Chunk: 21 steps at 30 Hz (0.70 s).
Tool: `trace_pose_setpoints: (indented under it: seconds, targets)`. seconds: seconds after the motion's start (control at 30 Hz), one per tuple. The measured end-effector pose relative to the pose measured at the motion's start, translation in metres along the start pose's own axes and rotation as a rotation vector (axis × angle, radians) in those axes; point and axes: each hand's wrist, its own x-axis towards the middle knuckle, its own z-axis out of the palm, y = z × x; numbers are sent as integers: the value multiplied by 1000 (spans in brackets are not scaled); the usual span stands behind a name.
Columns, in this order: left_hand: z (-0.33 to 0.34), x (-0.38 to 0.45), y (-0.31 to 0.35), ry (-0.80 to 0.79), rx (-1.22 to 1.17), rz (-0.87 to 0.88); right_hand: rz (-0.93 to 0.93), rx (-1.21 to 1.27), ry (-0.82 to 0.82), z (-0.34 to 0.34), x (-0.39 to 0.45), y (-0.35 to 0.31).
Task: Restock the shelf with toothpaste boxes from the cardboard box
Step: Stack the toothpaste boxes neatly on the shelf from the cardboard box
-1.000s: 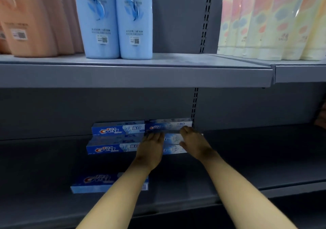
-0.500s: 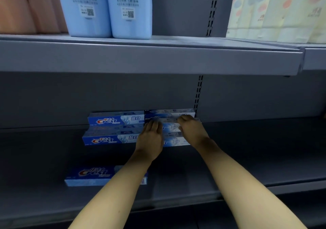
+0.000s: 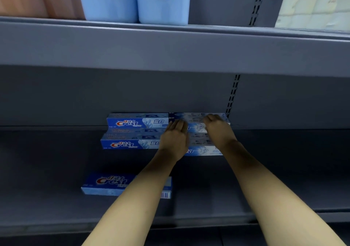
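Pressing flat, the left hand [image 3: 175, 138] touches the blue rectangular cardboard toothpaste boxes [image 3: 198, 128] with straight fingers. Just beside it, the right hand [image 3: 217, 130] curls over their top edge.

toothpaste boxes [image 3: 137, 123] blue-white, red logo; shelf [image 3: 284, 170] grey; bottles [image 3: 162, 5] pale blue

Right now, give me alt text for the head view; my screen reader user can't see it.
Both hands reach to the back of a grey shelf: the left hand lies flat and the right hand curls on the right-hand stacked toothpaste boxes. More stacked boxes sit to their left, and a lone box lies nearer the front. Blue bottles stand on the shelf above.
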Motion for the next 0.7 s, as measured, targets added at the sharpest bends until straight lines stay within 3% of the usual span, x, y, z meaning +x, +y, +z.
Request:
trace_pose_setpoints:
  seconds: [0.13, 0.33, 0.47, 0.6, 0.7]
  targets:
    - [-2, -2, -4, -30, -1, 8, -9, 17, -7, 0, 0, -2]
    - [-35, 2, -15, -378, 155, 38, 142, -155, -80, -16, 0, -29]
    - [-55, -24, -36, -418, 147, -5, 116, -314, -99, -31, -8, -50]
    - [-77, -59, -71, -448, 116, -60, -20, -120, 42, -30, -22, -75]
    - [-90, -84, -89, -462, 35, -140, -154, 88, 33, -25, -37, -100]
